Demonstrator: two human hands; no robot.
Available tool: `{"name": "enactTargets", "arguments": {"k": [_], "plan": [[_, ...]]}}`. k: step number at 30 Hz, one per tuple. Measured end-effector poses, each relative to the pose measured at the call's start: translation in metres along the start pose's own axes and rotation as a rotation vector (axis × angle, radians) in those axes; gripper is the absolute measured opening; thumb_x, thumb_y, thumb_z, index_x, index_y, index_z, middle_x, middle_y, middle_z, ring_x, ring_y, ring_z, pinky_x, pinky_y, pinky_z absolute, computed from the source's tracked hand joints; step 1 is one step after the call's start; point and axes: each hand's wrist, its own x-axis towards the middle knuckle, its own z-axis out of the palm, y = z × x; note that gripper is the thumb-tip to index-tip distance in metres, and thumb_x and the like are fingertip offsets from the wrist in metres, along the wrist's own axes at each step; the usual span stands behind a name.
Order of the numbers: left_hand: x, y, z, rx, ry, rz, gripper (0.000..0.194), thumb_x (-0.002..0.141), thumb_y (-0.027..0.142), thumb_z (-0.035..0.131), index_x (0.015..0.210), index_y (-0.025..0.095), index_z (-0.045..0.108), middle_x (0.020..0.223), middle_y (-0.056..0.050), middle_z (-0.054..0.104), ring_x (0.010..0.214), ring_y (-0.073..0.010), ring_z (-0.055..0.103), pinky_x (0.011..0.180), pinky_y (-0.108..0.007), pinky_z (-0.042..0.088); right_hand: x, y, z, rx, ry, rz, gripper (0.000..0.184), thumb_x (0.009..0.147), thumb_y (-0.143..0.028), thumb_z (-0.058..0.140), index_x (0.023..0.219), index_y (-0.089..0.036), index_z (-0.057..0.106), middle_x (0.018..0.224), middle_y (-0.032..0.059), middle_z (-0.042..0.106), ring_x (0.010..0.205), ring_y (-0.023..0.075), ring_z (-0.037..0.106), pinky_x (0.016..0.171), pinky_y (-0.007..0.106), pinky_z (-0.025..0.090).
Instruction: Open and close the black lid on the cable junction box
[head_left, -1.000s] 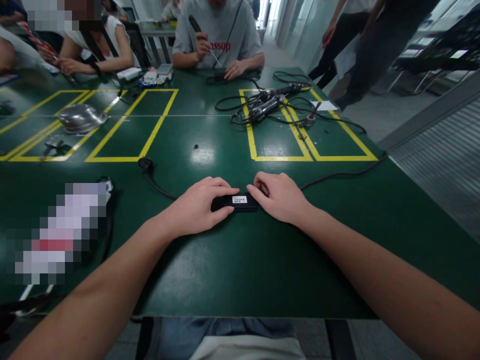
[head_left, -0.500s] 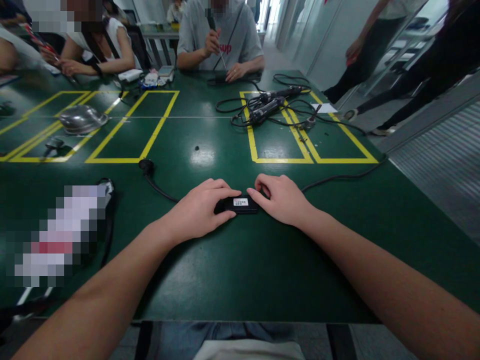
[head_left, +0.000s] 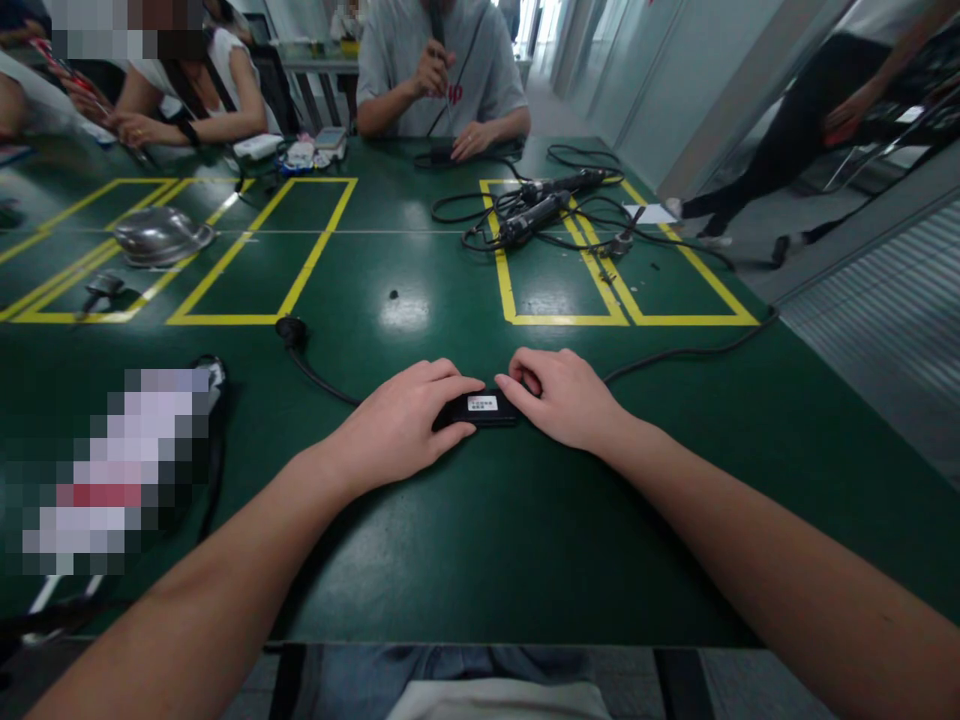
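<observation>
A small flat black box with a white printed label (head_left: 482,403) lies on the green table in front of me. My left hand (head_left: 411,415) grips its left end, thumb along the near side and fingers along the far side. My right hand (head_left: 562,398) is at its right end, index finger curled and thumb tip by the box's corner; what its fingers hold, if anything, is hidden. A black cable with a plug (head_left: 291,330) runs out to the left from behind my left hand. Another black cable (head_left: 675,355) leads from behind my right hand toward the table's right edge.
Tangled black cables with dark handled tools (head_left: 532,215) lie at the back right. A metal bowl-like piece (head_left: 161,238) and a small metal part (head_left: 103,287) are at the left, within yellow tape lines (head_left: 225,320). A blurred-out object (head_left: 127,450) lies front left. Other people sit across the table.
My hands and the black box are almost still. Across the table, a seated person's raised hand has shifted slightly. At the right, people walking past have changed position.
</observation>
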Motion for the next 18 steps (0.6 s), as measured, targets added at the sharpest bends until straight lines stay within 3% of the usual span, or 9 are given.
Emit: {"name": "enactTargets", "arguments": {"k": [18], "plan": [[0.0003, 0.0018, -0.0001, -0.01, -0.031, -0.026, 0.04, 0.106, 0.024, 0.077, 0.147, 0.024, 0.075, 0.127, -0.009, 0.075, 0.117, -0.0294, 0.076, 0.107, -0.046, 0.063, -0.0005, -0.0023, -0.0019, -0.009, -0.006, -0.005, 0.032, 0.111, -0.048, 0.058, 0.089, -0.025, 0.06, 0.077, 0.0014, 0.065, 0.071, 0.0214, 0.057, 0.08, 0.038, 0.037]]}}
